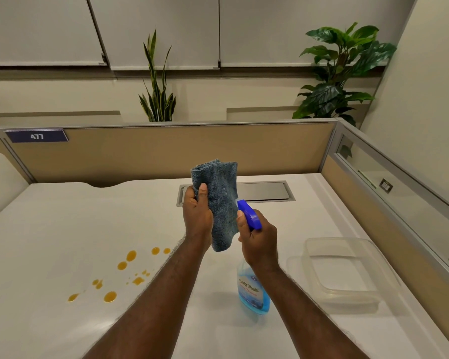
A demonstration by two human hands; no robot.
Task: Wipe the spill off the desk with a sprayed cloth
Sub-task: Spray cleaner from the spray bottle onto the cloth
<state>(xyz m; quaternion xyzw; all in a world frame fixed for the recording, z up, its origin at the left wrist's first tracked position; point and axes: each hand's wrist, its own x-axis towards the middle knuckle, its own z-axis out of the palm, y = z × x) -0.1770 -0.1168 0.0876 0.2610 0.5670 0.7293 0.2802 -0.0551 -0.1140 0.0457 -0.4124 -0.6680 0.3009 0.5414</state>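
Note:
My left hand [197, 216] holds a folded blue-grey cloth [219, 198] upright above the white desk [62, 229]. My right hand [259, 242] grips the neck of a spray bottle [252, 291] of blue liquid, lifted off the desk. Its blue nozzle [248, 213] points at the cloth from close range. An orange spill [122, 273] of several drops lies on the desk to the left, below my left forearm.
A clear plastic container [342, 270] sits on its lid at the right. A metal cable hatch [265, 191] lies behind my hands. Beige partition walls [166, 151] close the desk at the back and right. Two plants stand beyond.

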